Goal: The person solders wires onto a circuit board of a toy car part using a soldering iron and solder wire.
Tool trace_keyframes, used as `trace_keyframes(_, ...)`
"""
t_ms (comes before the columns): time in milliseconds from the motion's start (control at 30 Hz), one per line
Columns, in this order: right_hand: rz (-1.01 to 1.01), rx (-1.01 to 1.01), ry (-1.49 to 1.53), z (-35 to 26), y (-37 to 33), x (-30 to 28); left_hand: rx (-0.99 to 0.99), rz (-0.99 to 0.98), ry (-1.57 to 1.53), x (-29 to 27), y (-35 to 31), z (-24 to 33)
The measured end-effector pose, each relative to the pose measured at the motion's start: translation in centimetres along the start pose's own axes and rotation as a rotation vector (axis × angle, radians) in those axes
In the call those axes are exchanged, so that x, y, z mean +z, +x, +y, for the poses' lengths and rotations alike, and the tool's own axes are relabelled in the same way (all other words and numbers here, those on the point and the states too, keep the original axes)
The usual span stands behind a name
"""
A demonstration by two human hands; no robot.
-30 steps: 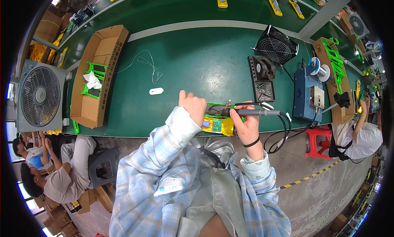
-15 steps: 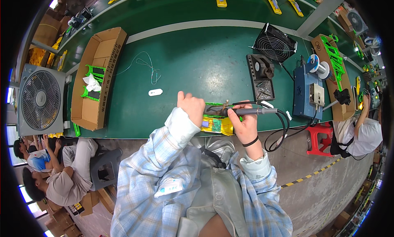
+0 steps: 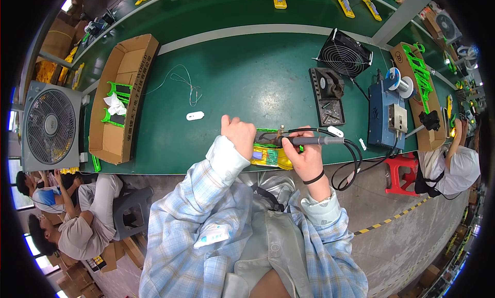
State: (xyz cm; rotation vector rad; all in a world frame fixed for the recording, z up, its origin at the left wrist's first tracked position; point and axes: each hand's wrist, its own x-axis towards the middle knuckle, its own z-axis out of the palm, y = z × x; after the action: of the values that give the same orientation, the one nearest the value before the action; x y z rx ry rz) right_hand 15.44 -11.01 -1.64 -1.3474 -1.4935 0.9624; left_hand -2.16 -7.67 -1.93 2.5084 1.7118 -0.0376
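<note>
My right hand (image 3: 308, 161) is closed around the dark handle of a soldering iron (image 3: 319, 140) with a black cable and a thin feed tube. The iron's front end points left, above a yellow plastic housing (image 3: 284, 160) at the bench's near edge. Inside that housing a small green circuit board (image 3: 271, 156) shows beside a bluish-purple part. A bright green frame (image 3: 267, 130) lies just behind the iron. My left hand (image 3: 238, 135) is closed at the left end of these parts; whatever its fingers grip is hidden, as is the iron's tip.
On the green bench (image 3: 232, 76) are a cardboard box (image 3: 111, 138), a white oval piece (image 3: 195, 116), thin wire, a black fan (image 3: 344, 55), an iron stand (image 3: 329, 86) and a blue solder-feed unit (image 3: 383, 112) with a spool. Cables loop right of my hand. Co-workers sit on both sides.
My right hand and the soldering iron have shifted slightly left. My left hand stays closed in nearly the same place.
</note>
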Motion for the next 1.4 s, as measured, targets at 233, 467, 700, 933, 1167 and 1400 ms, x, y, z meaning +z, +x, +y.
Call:
trace_keyframes(233,-0.035,-0.007,-0.067,-0.5,-0.1,0.0,-0.020,0.013,-0.021,0.4,0.0,-0.2)
trace_keyframes(467,-0.067,-0.073,-0.129,-1.2,-0.3,0.1,0.007,0.120,-0.015,0.9,-0.1,-0.3)
trace_keyframes(700,-0.104,-0.042,-0.124,-2.0,-0.3,0.0,0.030,0.228,-0.005,1.3,-0.1,-0.5)
trace_keyframes(933,-0.110,-0.032,-0.104,-2.0,-0.4,0.2,0.025,0.237,-0.007,1.4,-0.2,-0.7)
trace_keyframes(1167,-0.119,-0.021,-0.120,-1.9,-0.6,0.1,0.020,0.224,-0.013,1.3,-0.2,-0.6)
trace_keyframes(1400,0.070,-0.117,-0.019,-1.2,-0.8,-0.2,0.012,0.214,-0.005,1.3,-0.2,-0.5)
